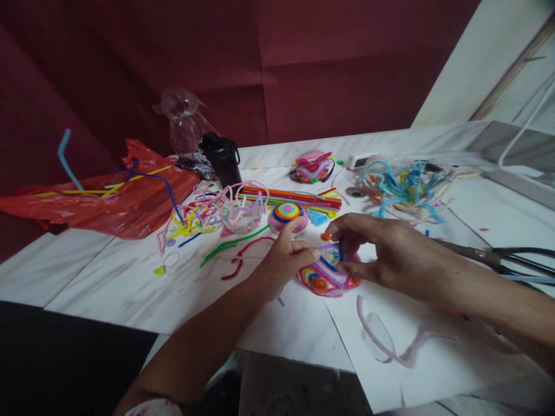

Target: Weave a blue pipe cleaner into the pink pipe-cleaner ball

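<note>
A rounded craft piece (329,282), covered with pink, yellow, blue and orange pipe cleaners, sits on the white table between my hands. My left hand (280,260) is closed at its left rim, fingertips pinched against the edge. From the right, my right hand (390,248) pinches a short dark blue pipe cleaner (340,251) between thumb and fingers, at the piece's upper edge. Just behind the left hand is a dome of coloured rings (288,215). A small orange disc (326,237) lies by my right fingertips.
Scissors (489,254) lie at the right, beyond my right forearm. Loose pipe cleaners (403,188) are heaped at the back right. A black bottle (222,162) and a red plastic bag (147,199) are at the left. A pink pipe cleaner (377,338) lies in front.
</note>
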`<move>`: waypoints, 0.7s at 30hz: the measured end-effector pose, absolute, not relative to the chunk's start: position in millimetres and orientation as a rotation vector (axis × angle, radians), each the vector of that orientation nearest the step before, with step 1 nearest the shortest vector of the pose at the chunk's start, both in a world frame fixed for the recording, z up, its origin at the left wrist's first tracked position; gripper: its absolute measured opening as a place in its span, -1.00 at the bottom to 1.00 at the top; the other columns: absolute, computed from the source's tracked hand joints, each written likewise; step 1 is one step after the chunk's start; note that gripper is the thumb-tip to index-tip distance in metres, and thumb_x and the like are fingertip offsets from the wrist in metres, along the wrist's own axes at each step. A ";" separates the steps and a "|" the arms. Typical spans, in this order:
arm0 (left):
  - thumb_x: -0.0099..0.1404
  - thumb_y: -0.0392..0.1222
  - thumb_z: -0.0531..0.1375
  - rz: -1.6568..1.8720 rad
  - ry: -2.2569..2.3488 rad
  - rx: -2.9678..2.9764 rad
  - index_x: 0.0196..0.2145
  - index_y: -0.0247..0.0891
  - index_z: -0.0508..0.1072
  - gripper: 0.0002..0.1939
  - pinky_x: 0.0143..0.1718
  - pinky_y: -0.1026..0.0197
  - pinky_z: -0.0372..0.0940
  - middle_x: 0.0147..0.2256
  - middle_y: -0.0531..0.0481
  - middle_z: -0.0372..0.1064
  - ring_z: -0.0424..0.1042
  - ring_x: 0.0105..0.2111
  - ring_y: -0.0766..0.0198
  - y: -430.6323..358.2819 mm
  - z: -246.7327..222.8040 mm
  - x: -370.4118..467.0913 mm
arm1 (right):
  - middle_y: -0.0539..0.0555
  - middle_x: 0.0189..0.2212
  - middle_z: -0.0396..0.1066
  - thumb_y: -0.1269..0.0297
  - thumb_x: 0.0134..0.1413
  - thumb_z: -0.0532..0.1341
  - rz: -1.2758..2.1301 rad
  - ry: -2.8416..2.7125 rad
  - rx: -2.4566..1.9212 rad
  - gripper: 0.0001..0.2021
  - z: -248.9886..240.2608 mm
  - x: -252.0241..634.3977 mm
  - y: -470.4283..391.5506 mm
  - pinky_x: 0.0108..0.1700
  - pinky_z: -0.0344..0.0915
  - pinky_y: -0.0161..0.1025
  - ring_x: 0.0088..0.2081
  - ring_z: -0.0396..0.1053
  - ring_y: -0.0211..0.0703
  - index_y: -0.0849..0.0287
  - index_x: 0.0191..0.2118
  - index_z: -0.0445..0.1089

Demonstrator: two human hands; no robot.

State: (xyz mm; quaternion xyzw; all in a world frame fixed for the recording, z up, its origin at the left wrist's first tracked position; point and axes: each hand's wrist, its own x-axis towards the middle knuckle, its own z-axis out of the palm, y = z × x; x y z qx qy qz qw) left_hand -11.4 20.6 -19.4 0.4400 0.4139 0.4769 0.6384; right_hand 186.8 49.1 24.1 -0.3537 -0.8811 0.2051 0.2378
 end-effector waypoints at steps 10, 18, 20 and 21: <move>0.07 -0.22 0.34 1.098 0.954 0.991 0.27 -0.26 0.09 -0.15 -0.24 0.21 0.23 -0.46 0.13 0.35 0.36 -0.44 0.33 19.3 -19.2 -8.8 | 0.00 -0.45 0.43 0.43 -0.09 0.23 0.390 -2.427 -0.880 -0.71 24.4 181.3 45.6 -0.44 0.30 -0.29 -0.47 0.42 -0.18 0.16 -0.17 0.27; 0.08 -0.20 0.34 1.077 0.943 0.964 0.27 -0.20 0.12 -0.17 -0.23 0.20 0.20 -0.43 0.10 0.35 0.36 -0.42 0.32 17.8 -18.3 -9.5 | 0.00 -0.43 0.44 0.43 -0.15 0.25 0.460 -2.438 -0.990 -0.68 27.7 178.2 43.0 -0.47 0.30 -0.32 -0.47 0.42 -0.21 0.12 -0.20 0.23; 0.10 -0.21 0.32 1.078 0.930 0.957 0.28 -0.20 0.12 -0.18 -0.24 0.21 0.19 -0.42 0.10 0.35 0.36 -0.41 0.33 18.4 -19.5 -9.6 | -0.01 -0.44 0.44 0.42 -0.15 0.26 0.463 -2.435 -1.020 -0.67 27.3 178.2 42.8 -0.48 0.30 -0.31 -0.48 0.42 -0.20 0.11 -0.19 0.23; 0.10 -0.21 0.32 1.081 0.925 0.952 0.28 -0.19 0.12 -0.18 -0.24 0.22 0.19 -0.42 0.10 0.35 0.35 -0.41 0.33 18.6 -19.8 -9.6 | -0.01 -0.44 0.43 0.42 -0.16 0.26 0.462 -2.434 -1.037 -0.67 26.8 178.1 42.8 -0.48 0.31 -0.30 -0.49 0.42 -0.20 0.11 -0.19 0.23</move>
